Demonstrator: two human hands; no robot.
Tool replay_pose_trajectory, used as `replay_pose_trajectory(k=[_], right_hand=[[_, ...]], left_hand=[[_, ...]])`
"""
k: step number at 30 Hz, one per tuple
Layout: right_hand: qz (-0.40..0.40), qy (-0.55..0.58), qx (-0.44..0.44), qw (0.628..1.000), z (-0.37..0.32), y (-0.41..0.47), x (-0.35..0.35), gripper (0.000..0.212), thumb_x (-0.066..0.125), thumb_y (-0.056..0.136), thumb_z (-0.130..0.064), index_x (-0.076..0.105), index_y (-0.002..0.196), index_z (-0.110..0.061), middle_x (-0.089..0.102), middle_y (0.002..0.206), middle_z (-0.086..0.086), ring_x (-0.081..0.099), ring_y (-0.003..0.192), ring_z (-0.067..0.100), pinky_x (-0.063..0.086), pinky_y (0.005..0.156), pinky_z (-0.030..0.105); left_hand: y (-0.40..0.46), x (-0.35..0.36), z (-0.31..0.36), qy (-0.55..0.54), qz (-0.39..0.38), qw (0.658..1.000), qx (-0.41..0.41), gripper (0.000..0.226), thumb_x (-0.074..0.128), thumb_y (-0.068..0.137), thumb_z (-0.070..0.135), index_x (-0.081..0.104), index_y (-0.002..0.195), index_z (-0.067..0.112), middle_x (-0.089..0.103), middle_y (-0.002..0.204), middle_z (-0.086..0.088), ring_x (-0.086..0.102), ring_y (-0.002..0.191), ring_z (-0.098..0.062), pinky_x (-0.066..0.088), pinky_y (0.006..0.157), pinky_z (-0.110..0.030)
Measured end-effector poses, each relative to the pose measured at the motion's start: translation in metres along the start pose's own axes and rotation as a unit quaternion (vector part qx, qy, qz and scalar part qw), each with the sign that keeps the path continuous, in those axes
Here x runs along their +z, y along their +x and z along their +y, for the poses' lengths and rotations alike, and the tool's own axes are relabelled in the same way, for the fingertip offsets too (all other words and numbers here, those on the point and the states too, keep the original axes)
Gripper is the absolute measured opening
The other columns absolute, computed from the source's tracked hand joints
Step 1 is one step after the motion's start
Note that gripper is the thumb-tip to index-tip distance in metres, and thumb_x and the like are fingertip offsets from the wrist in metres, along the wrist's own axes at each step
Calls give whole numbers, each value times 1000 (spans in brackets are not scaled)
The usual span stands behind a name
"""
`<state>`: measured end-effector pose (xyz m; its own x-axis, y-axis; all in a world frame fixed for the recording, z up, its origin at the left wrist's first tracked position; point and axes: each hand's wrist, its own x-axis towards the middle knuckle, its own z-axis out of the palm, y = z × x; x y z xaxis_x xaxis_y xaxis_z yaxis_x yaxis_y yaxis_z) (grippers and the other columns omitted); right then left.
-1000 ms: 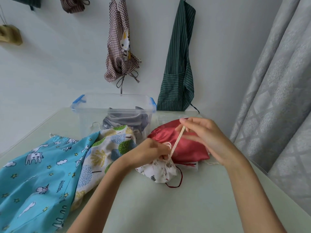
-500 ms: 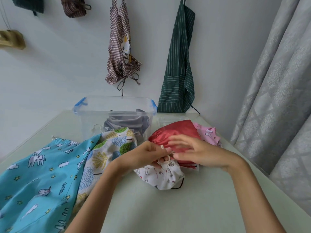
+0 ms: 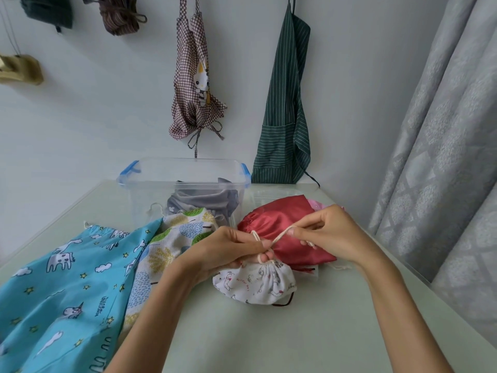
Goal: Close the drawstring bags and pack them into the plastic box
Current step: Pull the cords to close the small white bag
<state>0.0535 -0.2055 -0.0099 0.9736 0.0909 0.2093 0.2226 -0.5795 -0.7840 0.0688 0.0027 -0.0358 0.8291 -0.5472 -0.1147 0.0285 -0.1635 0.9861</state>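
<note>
Cinching white bag (image 3: pixel 255 285): your left hand (image 3: pixel 226 251) pinches its gathered neck, right hand (image 3: pixel 330 232) grips cord (image 3: pixel 279 236). Next: knot, then plastic box (image 3: pixel 185 184).

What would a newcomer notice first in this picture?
First, the two hands at the centre: the left hand grips the gathered neck of a small white printed bag, and the right hand pinches its cream cord. Next, the big blue unicorn bag lying at the left.
</note>
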Motion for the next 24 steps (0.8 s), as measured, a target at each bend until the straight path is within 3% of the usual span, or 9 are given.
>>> replay_pose_trajectory(k=[4, 7, 9, 11, 14, 18, 20, 22, 24], right_hand=[[-14, 20, -24, 999, -10, -4, -7, 3, 75, 78, -18, 77, 76, -19, 64, 52, -3, 50, 46, 5, 48, 59, 15], [-76, 16, -31, 996, -21, -12, -10, 3, 76, 76, -19, 77, 75, -16, 62, 50, -3, 49, 46, 7, 38, 94, 13], [-124, 0, -25, 992, -29, -17, -10, 4, 77, 75, -22, 77, 75, -18, 63, 52, -3, 49, 48, 7, 49, 72, 12], [-158, -31, -17, 987, -34, -20, -9, 6, 77, 76, -23, 78, 79, -18, 64, 54, -4, 48, 48, 5, 40, 52, 12], [-180, -53, -1, 982, -40, -25, -9, 12, 72, 81, -26, 78, 83, -16, 60, 51, -7, 42, 39, 2, 30, 40, 7], [-95, -108, -48, 988, -34, -19, -8, 24, 57, 89, -40, 70, 71, -33, 63, 58, -24, 56, 72, -12, 37, 71, -1], [-21, -106, -84, 991, -27, -10, 2, 16, 55, 92, -32, 70, 86, -36, 68, 79, -25, 57, 87, -13, 37, 79, -1], [-42, -90, -91, 991, -22, -3, 14, 17, 55, 93, -25, 69, 100, -32, 67, 100, -16, 60, 95, 2, 39, 82, 1], [-92, -43, -71, 992, -17, 0, 24, 18, 53, 95, -24, 67, 97, -35, 68, 99, -14, 62, 94, 8, 46, 81, 14]], left_hand=[[4, -1, -1, -142, 22, 989, -29, 26, 72, 72, 24, 75, 90, 5, 72, 77, 0, 66, 66, 0, 38, 42, -6], [8, -3, -1, -230, 70, 970, -29, 34, 76, 62, 20, 74, 92, 4, 73, 77, -4, 66, 62, -3, 52, 54, -8], [8, -2, 1, -240, 83, 967, -23, 30, 77, 60, 17, 76, 88, 5, 72, 78, -5, 65, 61, -4, 54, 55, -9], [7, -1, 2, -228, 93, 969, -16, 19, 77, 59, 12, 78, 78, 9, 73, 78, -3, 65, 62, -4, 54, 57, -10], [6, 0, 1, -203, 118, 972, 8, 14, 73, 70, 0, 78, 68, 13, 75, 77, -1, 67, 63, -3, 55, 61, -11], [6, -3, 2, -157, 130, 978, 39, 26, 69, 74, -6, 71, 58, 15, 69, 69, 2, 63, 62, -3, 55, 66, -12], [4, -1, 3, -132, 127, 981, 57, 30, 69, 73, -8, 66, 58, 18, 67, 66, 2, 63, 63, -5, 56, 68, -13], [3, 2, 4, -113, 135, 981, 83, 33, 69, 72, -11, 66, 58, 19, 68, 65, 0, 65, 63, -8, 56, 67, -16], [3, 3, 4, -85, 157, 976, 122, 29, 70, 72, -13, 66, 63, 15, 70, 65, -2, 66, 62, -9, 55, 66, -18]])
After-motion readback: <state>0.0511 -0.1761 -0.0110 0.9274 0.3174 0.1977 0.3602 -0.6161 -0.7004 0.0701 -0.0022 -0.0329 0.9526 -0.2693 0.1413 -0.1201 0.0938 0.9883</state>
